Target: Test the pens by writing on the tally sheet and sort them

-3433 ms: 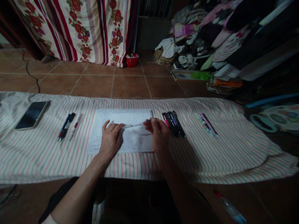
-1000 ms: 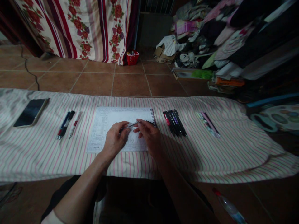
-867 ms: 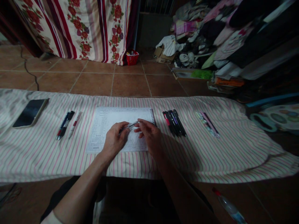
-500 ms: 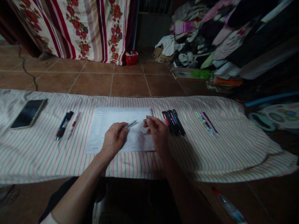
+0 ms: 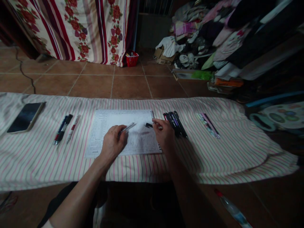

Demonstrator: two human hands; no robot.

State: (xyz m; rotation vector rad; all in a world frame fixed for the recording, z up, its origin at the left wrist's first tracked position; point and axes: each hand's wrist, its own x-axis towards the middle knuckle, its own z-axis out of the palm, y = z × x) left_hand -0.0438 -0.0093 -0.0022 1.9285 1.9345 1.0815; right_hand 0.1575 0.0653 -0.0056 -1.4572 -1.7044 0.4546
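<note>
Pinched in my left hand [image 5: 114,141] is a slim pen [image 5: 128,127], its pale narrow end pointing up and to the right above the page. My right hand [image 5: 163,132] is closed on a short black pen cap [image 5: 148,125], whose dark end pokes out to the left from the fingertips. A small gap separates the cap from the pen. Beneath both hands lies a spiral notebook [image 5: 97,147] with printed and handwritten marks. Right beside my right hand is a row of several dark pens [image 5: 178,123].
On the striped cloth [image 5: 213,158] lie a phone [image 5: 25,117], a group of dark pens [image 5: 63,129], a red-and-white pen [image 5: 73,129] and pastel pens [image 5: 209,125]. A bottle [image 5: 234,209] is below at right. Beyond are a red basket [image 5: 132,59] and piled clothes [image 5: 190,34].
My right hand has drawn slightly right, away from the pen, and the black cap now shows clearly at its fingertips. The left hand keeps its pen, and the whole view has shifted slightly.
</note>
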